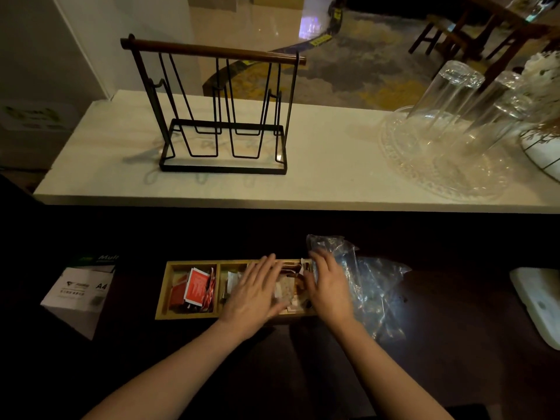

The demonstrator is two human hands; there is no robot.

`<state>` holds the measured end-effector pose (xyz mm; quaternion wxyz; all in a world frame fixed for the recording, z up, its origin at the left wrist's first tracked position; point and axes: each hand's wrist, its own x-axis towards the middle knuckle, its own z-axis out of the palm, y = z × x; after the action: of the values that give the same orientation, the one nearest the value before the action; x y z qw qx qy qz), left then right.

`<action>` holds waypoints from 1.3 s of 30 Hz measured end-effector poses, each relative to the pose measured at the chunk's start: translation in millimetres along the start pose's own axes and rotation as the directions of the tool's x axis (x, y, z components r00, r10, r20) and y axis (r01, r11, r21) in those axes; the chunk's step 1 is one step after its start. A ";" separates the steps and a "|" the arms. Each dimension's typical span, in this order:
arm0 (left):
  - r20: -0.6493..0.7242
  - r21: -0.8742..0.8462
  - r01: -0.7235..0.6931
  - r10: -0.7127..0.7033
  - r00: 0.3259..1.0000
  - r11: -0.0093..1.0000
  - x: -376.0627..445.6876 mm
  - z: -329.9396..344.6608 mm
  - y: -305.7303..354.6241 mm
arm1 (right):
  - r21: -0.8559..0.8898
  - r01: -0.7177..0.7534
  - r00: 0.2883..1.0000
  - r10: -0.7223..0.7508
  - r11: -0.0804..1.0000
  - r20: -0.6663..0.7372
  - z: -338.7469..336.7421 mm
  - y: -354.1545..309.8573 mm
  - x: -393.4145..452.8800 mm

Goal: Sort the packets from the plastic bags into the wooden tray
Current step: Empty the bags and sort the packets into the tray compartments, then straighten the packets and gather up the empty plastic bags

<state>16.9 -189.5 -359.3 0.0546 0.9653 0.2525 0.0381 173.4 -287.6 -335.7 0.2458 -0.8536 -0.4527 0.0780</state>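
Observation:
A wooden tray (162, 294) with compartments lies on the dark counter in front of me. Its left compartment holds red packets (195, 287). Pale and brownish packets (286, 291) fill the middle and right part. My left hand (253, 294) lies flat, fingers straight, over the middle of the tray, on those packets. My right hand (328, 284) rests with relaxed fingers at the tray's right end, against the clear plastic bags (369, 278). The crumpled bags lie just right of the tray. What is under either palm is hidden.
A black wire rack (222, 116) with a wooden bar stands on the white ledge behind. Upturned glasses (448, 95) sit on a clear glass plate (439, 171) at the right. An A4 paper box (80, 294) is left of the tray, a white object (539, 301) at far right.

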 end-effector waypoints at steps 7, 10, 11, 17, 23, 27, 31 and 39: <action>0.173 0.090 0.038 -0.053 0.983 0.995 -30.2 10.2 -30.7 | -0.365 0.384 0.907 -0.272 0.848 0.321 21.9 -13.1 -32.5; 0.183 0.085 0.061 -0.076 0.980 0.994 -31.7 11.6 -30.7 | -0.394 0.356 0.904 -0.205 0.848 0.376 32.4 -15.0 -26.8; 0.184 0.087 0.061 -0.076 0.980 0.994 -31.8 11.8 -31.7 | -0.396 0.346 0.902 -0.186 0.850 0.389 35.4 -14.9 -24.6; 0.101 0.130 0.093 -0.107 0.989 0.987 -35.5 -0.8 -34.6 | -0.361 0.340 0.906 -0.200 0.868 0.372 25.8 -18.8 -25.5; 0.109 0.143 0.291 -0.307 0.945 0.946 -61.4 -0.7 -68.5 | -0.230 0.150 0.982 -0.118 0.962 0.149 -4.1 2.4 -26.5; 0.152 0.093 0.295 -0.306 0.940 0.951 -62.2 1.6 -75.5 | -0.115 -0.174 0.975 0.154 0.978 -0.159 -14.1 42.2 -8.7; 0.131 0.023 0.304 -0.304 0.944 0.952 -60.3 0.7 -72.6 | 0.170 -0.588 0.699 0.603 0.790 -0.385 -50.1 86.1 2.6; 0.091 -0.225 0.434 -0.424 0.901 0.873 -60.7 -14.5 -70.9 | 0.427 -0.759 0.580 0.808 0.491 0.103 -44.6 124.9 -13.8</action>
<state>-71.6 -156.7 -356.5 0.1825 0.8720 0.4527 0.0367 273.0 -373.0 -359.5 0.3879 -0.8920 0.0288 0.2303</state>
